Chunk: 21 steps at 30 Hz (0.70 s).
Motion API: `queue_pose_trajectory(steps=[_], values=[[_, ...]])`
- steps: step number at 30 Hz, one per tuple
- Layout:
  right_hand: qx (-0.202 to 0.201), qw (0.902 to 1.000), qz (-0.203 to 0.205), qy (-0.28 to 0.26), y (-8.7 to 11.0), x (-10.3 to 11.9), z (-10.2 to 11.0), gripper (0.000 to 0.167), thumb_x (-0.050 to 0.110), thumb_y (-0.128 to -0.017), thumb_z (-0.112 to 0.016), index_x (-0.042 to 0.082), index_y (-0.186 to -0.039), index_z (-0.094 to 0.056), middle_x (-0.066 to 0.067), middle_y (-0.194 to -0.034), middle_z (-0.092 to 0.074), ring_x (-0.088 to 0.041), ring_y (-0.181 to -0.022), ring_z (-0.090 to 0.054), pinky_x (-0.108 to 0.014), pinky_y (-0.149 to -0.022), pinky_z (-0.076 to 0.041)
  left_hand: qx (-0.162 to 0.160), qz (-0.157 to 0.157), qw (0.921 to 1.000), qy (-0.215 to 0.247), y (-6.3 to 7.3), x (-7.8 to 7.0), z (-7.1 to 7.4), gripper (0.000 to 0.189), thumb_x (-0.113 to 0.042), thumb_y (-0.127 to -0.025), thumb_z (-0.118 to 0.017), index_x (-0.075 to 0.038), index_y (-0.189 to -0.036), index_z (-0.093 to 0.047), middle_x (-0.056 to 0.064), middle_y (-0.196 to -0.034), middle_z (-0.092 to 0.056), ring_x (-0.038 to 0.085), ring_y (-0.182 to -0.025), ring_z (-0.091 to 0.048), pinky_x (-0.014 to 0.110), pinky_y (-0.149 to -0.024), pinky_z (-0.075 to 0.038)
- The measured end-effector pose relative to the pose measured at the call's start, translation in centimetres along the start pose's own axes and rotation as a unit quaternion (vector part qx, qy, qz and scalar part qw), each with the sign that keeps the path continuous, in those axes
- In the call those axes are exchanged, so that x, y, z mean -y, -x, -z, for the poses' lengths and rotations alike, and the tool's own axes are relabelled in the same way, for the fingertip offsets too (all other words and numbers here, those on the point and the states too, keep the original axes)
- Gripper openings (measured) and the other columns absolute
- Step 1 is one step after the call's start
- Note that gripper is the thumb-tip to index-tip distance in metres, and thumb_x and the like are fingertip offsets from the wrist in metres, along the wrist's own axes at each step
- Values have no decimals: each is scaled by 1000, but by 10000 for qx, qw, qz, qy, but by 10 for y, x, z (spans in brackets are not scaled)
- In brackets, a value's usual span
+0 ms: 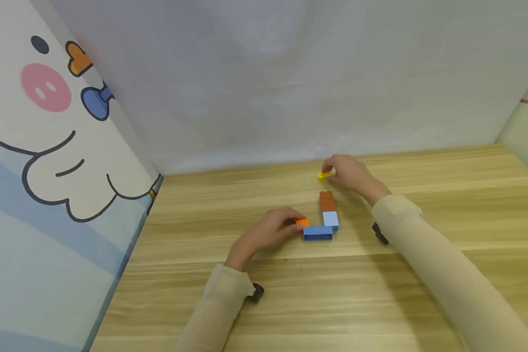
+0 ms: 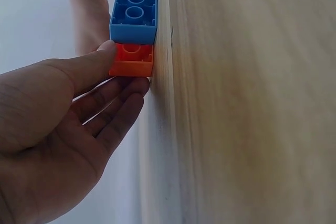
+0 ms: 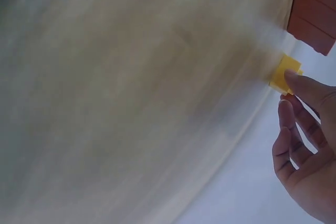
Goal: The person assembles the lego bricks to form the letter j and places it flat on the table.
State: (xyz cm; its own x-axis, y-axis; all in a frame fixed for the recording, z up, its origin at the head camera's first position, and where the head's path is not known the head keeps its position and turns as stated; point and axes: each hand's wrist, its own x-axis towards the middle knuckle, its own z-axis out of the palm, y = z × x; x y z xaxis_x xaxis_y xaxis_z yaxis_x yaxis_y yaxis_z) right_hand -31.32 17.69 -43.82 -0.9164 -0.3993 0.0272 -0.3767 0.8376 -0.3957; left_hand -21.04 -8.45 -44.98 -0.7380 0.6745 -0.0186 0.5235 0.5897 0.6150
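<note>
Left hand (image 1: 270,233) pinched our orange brick (image 2: 132,60) against the blue brick (image 2: 135,8); right hand (image 1: 351,173) pinched a yellow piece (image 1: 323,176), seemingly not yet attached beyond the brown bricks (image 1: 327,201).

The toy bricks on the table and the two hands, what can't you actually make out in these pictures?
- Yellow brick: tiny in the head view; in the right wrist view the right hand's fingertips cover part of it, so its studs are unclear.
- Brown brick: cut off by the right wrist picture's top and right edges.
- Orange brick: the left hand hides its near side in the head view.
- Blue brick: its far end is cut off at the left wrist picture's top.
</note>
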Motion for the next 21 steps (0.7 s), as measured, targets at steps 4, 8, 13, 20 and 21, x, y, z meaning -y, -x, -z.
queue_pose_trajectory(steps=[4, 8, 13, 20, 21], values=[[-9, 10000, 21, 14, -2, -2, -3, 21, 5, -93, -67, 3, -114, -70, -18, -118, -71, -36, -110, -65, -53, -97, -53, 6, 41, 10000, -39, 0, 0, 0, 34, -17, -104, -59, -3, -134, -64, 13, -129, -69, 24, -115, -65, 41, -103, -53], [-39, 9999, 91, -21, -1, -3, -5, 20, 7, -94, -68, 4, -114, -70, -17, -117, -72, -35, -109, -66, -53, -97, -53, -8, 25, 10000, -15, 0, 1, -1, 33, -17, -104, -58, -3, -134, -65, 13, -128, -69, 23, -113, -65, 41, -102, -53], [14, 9994, 283, -175, 5, -2, -1, 21, 9, -95, -70, 2, -115, -71, -18, -117, -73, -36, -111, -67, -54, -98, -53, 14, 90, 10000, 32, 0, 1, -1, 34, -19, -105, -58, -5, -134, -64, 12, -130, -69, 23, -115, -65, 41, -104, -53], [215, 9973, 620, -321, 13, -1, 0, 15, 9, -94, -72, 3, -108, -71, -17, -110, -74, -33, -102, -68, -51, -92, -55, 2, 80, 9999, 65, 2, 2, -1, 34, -18, -105, -58, -4, -135, -64, 12, -131, -69, 24, -118, -64, 42, -106, -52], [274, 9971, 632, -321, 14, -1, -1, 15, 9, -95, -71, 3, -108, -71, -16, -109, -74, -33, -101, -68, -50, -91, -55, 0, 93, 9999, 81, 2, 1, -1, 34, -18, -104, -58, -4, -134, -64, 12, -131, -69, 24, -118, -64, 42, -106, -52]])
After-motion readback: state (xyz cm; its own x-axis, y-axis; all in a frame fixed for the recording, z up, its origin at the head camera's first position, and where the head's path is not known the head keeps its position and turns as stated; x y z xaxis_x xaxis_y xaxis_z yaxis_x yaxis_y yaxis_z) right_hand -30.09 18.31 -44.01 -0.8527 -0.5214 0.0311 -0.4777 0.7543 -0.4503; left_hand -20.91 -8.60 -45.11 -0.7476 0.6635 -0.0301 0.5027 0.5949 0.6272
